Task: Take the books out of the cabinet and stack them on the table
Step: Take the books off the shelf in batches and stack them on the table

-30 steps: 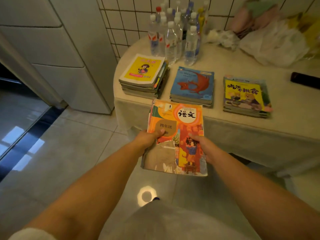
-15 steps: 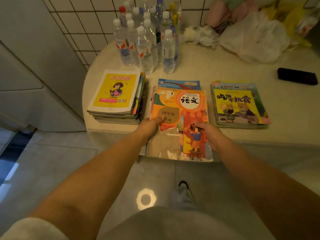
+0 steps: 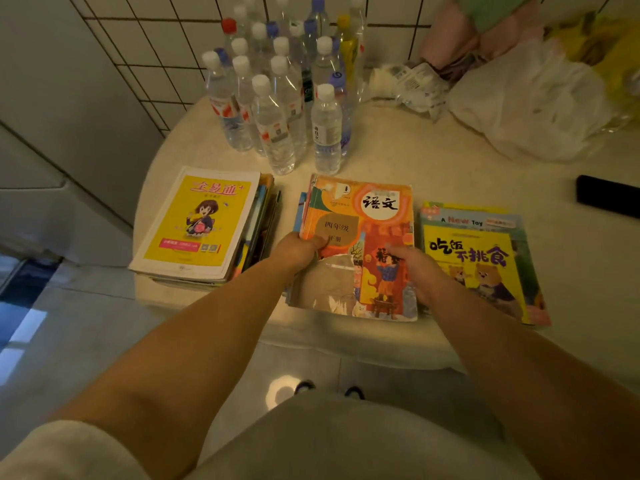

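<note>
An orange textbook (image 3: 367, 223) with a worn, torn cover lies on top of the middle stack on the cream table (image 3: 433, 168), hiding the books below it. My left hand (image 3: 298, 249) grips its left edge, thumb on the cover. My right hand (image 3: 414, 266) holds its right edge the same way. A stack topped by a yellow book with a cartoon girl (image 3: 201, 221) lies to the left. Another stack topped by a yellow picture book with bears (image 3: 481, 268) lies to the right.
Several plastic water bottles (image 3: 277, 109) stand behind the stacks. White plastic bags (image 3: 526, 102) and crumpled packets fill the back right. A black flat object (image 3: 607, 195) lies at the right edge. A white cabinet front (image 3: 52, 116) stands left of the table, over a tiled floor.
Both hands carried the orange textbook forward from in front of the table and set it on the middle stack, covering the blue book. The camera came closer to the table.
</note>
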